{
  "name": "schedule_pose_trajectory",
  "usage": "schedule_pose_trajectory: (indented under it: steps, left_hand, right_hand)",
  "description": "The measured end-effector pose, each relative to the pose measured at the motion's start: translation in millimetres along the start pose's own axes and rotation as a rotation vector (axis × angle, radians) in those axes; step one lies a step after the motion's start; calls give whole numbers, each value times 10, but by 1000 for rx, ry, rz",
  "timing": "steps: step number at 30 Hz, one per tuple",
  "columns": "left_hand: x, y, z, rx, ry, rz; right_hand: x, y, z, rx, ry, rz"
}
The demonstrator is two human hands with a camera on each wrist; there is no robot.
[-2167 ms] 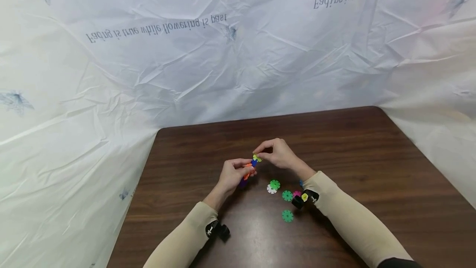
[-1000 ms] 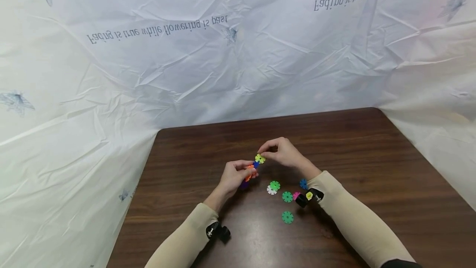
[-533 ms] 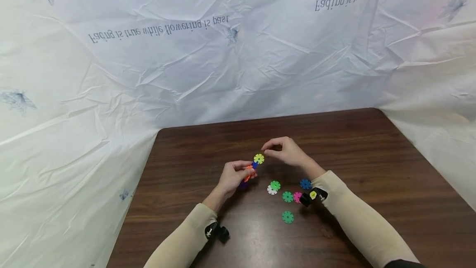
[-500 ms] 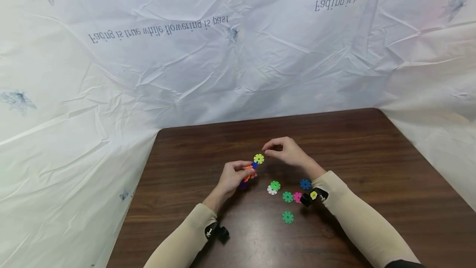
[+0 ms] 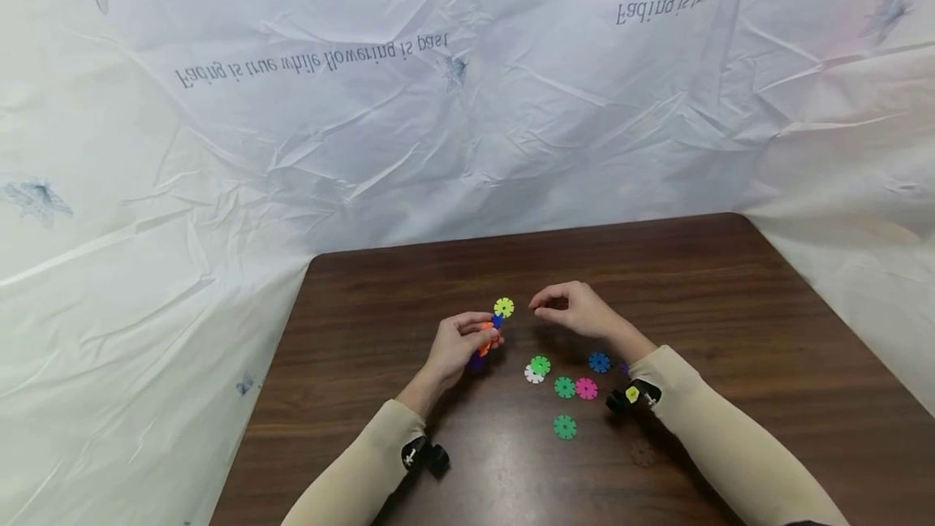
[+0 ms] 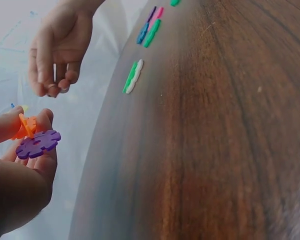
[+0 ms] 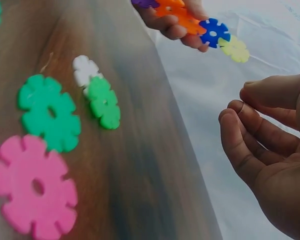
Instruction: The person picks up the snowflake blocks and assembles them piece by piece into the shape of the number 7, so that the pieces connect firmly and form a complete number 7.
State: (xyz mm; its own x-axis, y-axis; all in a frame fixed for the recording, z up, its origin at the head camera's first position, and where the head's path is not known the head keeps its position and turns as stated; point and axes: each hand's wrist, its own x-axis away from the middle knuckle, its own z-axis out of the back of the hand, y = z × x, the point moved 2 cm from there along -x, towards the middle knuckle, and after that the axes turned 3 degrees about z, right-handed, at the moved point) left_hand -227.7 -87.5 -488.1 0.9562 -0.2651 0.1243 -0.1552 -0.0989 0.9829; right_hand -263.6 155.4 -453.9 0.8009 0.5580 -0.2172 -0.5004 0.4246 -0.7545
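Note:
Between thumb and fingers, my left hand [image 5: 453, 343] pinches a chain of notched plastic discs by its orange part [image 7: 177, 14]. A purple disc [image 6: 38, 144] sits at the near end of the chain. Beyond the orange, a blue disc [image 7: 214, 33] links to a yellow disc [image 5: 504, 308] at the far end. My right hand [image 5: 580, 311] hovers to the right of the yellow disc, apart from it. Its fingers are loosely bent and hold nothing, as the right wrist view shows. Fingers partly hide the orange part.
On the brown wooden table [image 5: 394, 291] lie a light green disc [image 5: 540, 364] overlapping a white disc [image 5: 532, 375], a pink disc [image 5: 586, 389], two green discs [image 5: 565, 427], a blue disc [image 5: 599, 362] and a brown disc [image 5: 643, 453]. A purple disc [image 5: 624, 367] peeks out by the right sleeve.
My right hand has let go of the yellow disc, which stays on the chain, and has drawn away to the right. My left hand keeps its hold almost in place.

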Motion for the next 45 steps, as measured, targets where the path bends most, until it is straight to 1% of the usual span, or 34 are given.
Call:
schedule_pose_trajectory:
  steps: [5,12,15,21,26,29,32,39,45]
  left_hand:
    - [8,16,7,0,11,-35]
    - [13,25,10,33,23,-29]
    - [4,12,9,53,17,-38]
    - [3,19,6,79,-4,-57]
    - [6,15,-4,89,-37,-64]
    - [17,20,-16,90,-46,-72]
    - [20,20,-22,90,-40,-62]
    - [14,20,-23,93,-2,3]
    - [7,40,-16,83,0,-1]
  right_hand:
    - [71,17,4,24,-21,15]
    - [112,59,-64,52,-57,29]
    - [120,73,-109,75,-78,35]
    - [143,83,-188,120,-107,88]
    - [169,68,-253,123,-158,121]
    - [182,71,-286,114,-195,136]
    - [194,70,-313,103,-232,149]
    - [220,75,-348,121,-287,144]
    - [237,66,-355,143,-312,144]
